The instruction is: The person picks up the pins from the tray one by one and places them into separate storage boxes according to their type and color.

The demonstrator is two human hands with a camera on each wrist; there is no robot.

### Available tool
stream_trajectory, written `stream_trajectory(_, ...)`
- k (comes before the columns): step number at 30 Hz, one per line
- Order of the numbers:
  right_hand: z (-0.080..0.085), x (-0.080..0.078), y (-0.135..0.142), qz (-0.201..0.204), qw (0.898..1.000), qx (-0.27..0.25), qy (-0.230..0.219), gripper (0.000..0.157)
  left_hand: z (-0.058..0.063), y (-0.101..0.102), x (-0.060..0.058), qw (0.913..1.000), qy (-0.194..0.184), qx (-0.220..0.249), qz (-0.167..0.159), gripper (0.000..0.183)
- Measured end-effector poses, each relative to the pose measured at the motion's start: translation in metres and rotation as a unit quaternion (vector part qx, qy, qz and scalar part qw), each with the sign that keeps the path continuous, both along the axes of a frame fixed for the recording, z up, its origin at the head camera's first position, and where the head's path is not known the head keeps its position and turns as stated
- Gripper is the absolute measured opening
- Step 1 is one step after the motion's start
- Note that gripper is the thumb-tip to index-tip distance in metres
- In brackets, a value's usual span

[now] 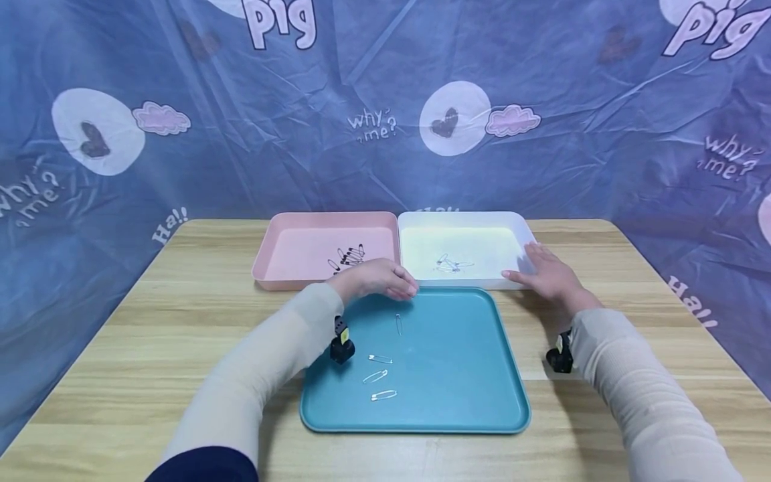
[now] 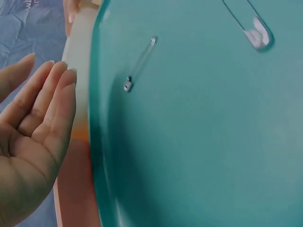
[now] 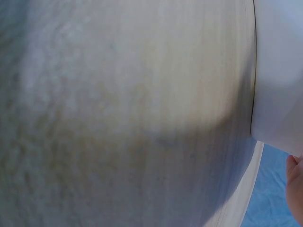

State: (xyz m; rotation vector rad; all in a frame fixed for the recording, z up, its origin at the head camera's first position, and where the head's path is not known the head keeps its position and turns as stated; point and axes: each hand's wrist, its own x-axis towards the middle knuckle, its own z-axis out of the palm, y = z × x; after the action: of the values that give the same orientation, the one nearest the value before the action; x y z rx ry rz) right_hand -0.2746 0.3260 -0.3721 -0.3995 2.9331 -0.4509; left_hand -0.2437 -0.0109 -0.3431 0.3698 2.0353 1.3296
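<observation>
My left hand (image 1: 382,278) is over the far edge of the teal tray (image 1: 458,361), near the front corner of the pink tray (image 1: 301,251). Its fingers are gently bent, with nothing between them in the left wrist view. Below it lies a silver safety pin (image 1: 399,325); several more, including one safety pin (image 1: 383,395) near the front, are scattered on the tray's left half. My right hand (image 1: 551,274) rests with spread fingers on the right side of the white tray (image 1: 482,234). Only a sliver of this hand (image 3: 294,189) shows in the right wrist view.
Black safety pins (image 1: 351,254) lie in the pink tray, partly behind my left hand. A small pile of silver safety pins (image 1: 450,264) sits in the white tray. Both trays stand side by side behind the teal one on a wooden table (image 1: 181,321), before a blue printed cloth (image 1: 301,154).
</observation>
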Motion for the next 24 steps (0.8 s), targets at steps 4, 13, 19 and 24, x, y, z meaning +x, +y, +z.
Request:
stream_trajectory(4, -0.001, -0.001, 0.000, 0.000, 1.000, -0.008, 0.002, 0.096, -0.004, -0.002, -0.002, 0.9996, -0.009, -0.014, -0.024, 0.025)
stream_trajectory(13, -0.006, -0.004, 0.003, -0.001, 1.000, -0.015, 0.005, 0.097, -0.016, -0.002, -0.002, 0.9968, 0.003, -0.068, -0.040, 0.022)
stream_trajectory(19, -0.006, -0.004, 0.003, 0.000, 1.000, -0.018, 0.006, 0.097, -0.019, -0.003, 0.000, 0.9922, 0.043, -0.099, -0.063, 0.021)
stream_trajectory(24, -0.005, -0.004, 0.004, 0.003, 1.000, -0.016, 0.003, 0.097, -0.020, -0.003, 0.001, 0.9850, 0.080, -0.128, -0.083, 0.019)
